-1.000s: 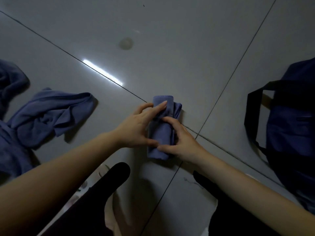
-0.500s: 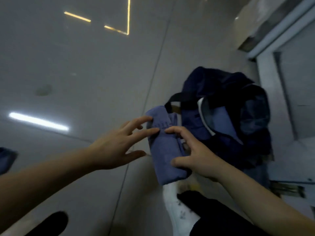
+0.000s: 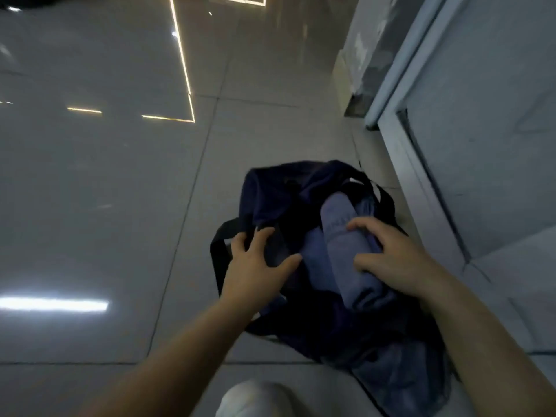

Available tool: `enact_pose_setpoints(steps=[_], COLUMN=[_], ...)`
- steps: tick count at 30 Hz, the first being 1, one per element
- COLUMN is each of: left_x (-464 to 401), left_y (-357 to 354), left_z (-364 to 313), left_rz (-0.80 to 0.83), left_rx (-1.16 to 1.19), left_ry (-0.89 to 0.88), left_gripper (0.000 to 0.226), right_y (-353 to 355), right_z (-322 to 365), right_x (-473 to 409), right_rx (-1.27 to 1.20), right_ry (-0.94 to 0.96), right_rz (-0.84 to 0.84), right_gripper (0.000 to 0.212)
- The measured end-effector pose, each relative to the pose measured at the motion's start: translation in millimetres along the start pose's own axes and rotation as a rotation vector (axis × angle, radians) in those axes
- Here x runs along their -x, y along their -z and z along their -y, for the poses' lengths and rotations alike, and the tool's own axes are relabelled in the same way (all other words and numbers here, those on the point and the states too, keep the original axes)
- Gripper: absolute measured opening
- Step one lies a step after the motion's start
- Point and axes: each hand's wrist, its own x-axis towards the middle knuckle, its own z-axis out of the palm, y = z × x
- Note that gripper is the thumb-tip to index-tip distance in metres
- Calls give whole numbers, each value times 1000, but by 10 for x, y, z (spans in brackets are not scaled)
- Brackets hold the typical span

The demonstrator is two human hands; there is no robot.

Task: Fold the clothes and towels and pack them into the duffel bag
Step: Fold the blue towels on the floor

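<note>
Head view looks down at a dark navy duffel bag [image 3: 270, 191] lying open on the glossy grey tiled floor [image 3: 105, 191], close beside a pale door frame [image 3: 400, 152] on the right. A rolled blue towel [image 3: 346, 251] sits inside the bag's opening, its length running from the far end toward the person, and it rests on other blue fabric [image 3: 313, 251] already packed beneath and to its left. The right hand [image 3: 394, 260] lies over the near half of the roll with the fingers curled across the top and the thumb on the left side of the roll — a grip around the towel rather than a flat press. The left hand [image 3: 258, 263] is at the bag's left edge with fingers spread and fairly straight; the fingertips touch the dark rim next to a black strap handle [image 3: 218, 251], while the thumb reaches out toward the blue fabric. Whether that hand pins the rim down or merely rests on it is hard to tell in the dim light. More blue denim-like cloth [image 3: 391, 374] shows in the near end of the bag — partly hidden by the right forearm. A pale knee [image 3: 255, 398] appears at the bottom edge, and bright strip-light reflections [image 3: 54, 303] streak the floor on the left
</note>
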Motion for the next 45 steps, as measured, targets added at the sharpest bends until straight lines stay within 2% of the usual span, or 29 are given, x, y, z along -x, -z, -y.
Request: enact_pose_setpoints(steps=[3,6,9,13,18,20,22,25,27,29,31,32,34,36,41,45], left_x=[12,3,-45,50,571,825,991,853,544,158,-118,-195,-275,-275,-316,-451], left_y=[-560,-863,-965,-979,-1158,-1244,-1261,-1089,-843,-586,-434,-397,-353,-265,205,376], left_z=[193,390,403,398,395,399,427,443,404,308,189,149,100,94,210,441], left_rz=[-8,-62,-37,-4,97,135,-40,-413,-458,-294,-19,70,154,136,-13,-7], left_rx=[210,175,22,-57,35,119,105,-122,-316,-557,-797,-914,-1147,-1224,-1045,-535], left_ry=[153,157,154,127,98,137,46,-273,-450,-553,-507,-451,-389,-391,-199,-19], left_gripper=[97,104,103,99,100,97,85,56,42,32,29,33,42,48,65,87], right_y=[-217,-527,-677,-733,-763,-775,-797,-785,-735,-659,-617,-608,-594,-593,-410,-207], right_z=[-173,-450,-655,-708,-874,-984,-1036,-964,-877,-760,-637,-587,-510,-457,-287,11], right_x=[-155,-219,-223,-156,241,459,593,579,523,463,416,401,383,371,121,-246], right_rx=[155,372,397,396,441,413,412,494,508,486,500,511,539,589,728,802], right_ry=[79,154,101,78,19,12,26,69,97,137,178,187,175,179,276,271], right_rz=[-121,-105,-87,-114,-91,-81,-63,-41,-53,-82,-111,-137,-203,-258,-379,-364], right_gripper=[59,63,66,66,65,65,66,65,64,62,59,59,60,60,60,57])
